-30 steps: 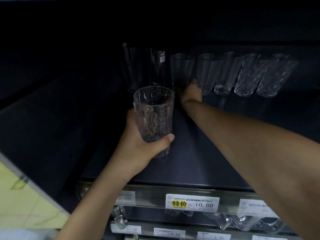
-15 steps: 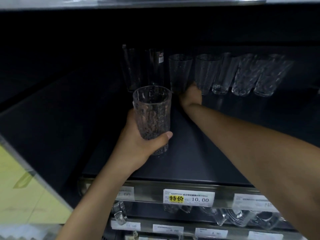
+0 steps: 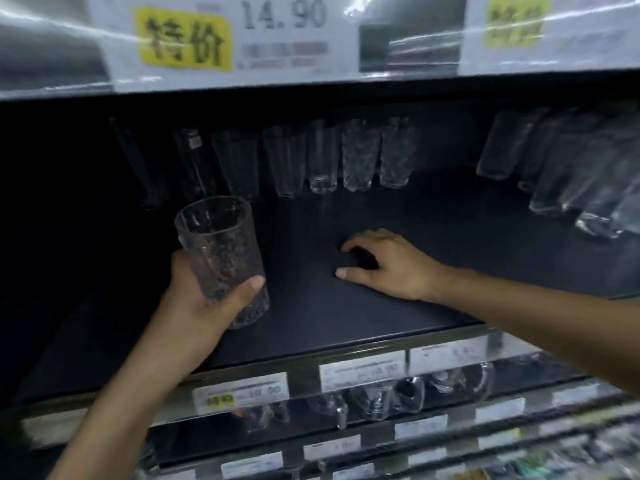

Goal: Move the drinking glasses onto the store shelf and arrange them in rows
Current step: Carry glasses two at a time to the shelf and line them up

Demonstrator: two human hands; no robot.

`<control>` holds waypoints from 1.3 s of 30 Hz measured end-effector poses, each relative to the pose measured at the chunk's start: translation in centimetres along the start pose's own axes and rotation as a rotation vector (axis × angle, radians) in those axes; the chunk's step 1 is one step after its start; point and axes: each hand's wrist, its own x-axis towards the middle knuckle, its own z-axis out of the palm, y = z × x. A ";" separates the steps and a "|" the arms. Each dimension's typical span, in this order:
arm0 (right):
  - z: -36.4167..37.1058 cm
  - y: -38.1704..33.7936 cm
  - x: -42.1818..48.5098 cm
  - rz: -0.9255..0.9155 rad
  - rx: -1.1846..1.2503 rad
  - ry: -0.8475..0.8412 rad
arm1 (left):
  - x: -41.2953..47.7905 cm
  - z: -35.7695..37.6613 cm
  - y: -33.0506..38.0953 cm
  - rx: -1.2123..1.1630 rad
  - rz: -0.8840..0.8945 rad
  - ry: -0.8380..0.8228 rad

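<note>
Gripping textured glass (image 3: 221,258) near-upright, centre-left of frame, with left hand (image 3: 194,306) fingers (image 3: 180,271) wrapped round lower half; holding right hand (image 3: 384,268) loose and empty over shelf (image 3: 450,254), nearer back row (image 3: 356,157) lying upper centre.

The left hand (image 3: 199,303) reaches up from the lower left, its bare forearm slanting in from the bottom edge. It grips a textured drinking glass (image 3: 221,251) round the lower half, with the thumb laid across the near side, tip pointing right, and the fingers wrapped behind out of sight. The right arm enters from the right edge, forearm nearly level and wrist straight. The right hand (image 3: 388,268) is palm down, fingers loosely curled, thumb stretched leftward, holding nothing.
</note>
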 end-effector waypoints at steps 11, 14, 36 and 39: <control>-6.4 13.3 -5.5 0.084 -0.070 0.014 | -0.3 13.5 5.5 0.013 -0.035 -0.013; -7.3 15.9 -6.1 0.071 -0.054 0.017 | 0.1 16.5 7.0 0.034 -0.063 -0.007; -7.1 18.3 -5.3 -0.021 -0.030 0.083 | 8.6 27.1 8.9 0.230 -0.054 0.169; -7.0 18.4 -5.3 -0.025 -0.019 0.084 | 9.7 27.3 8.4 0.243 -0.050 0.259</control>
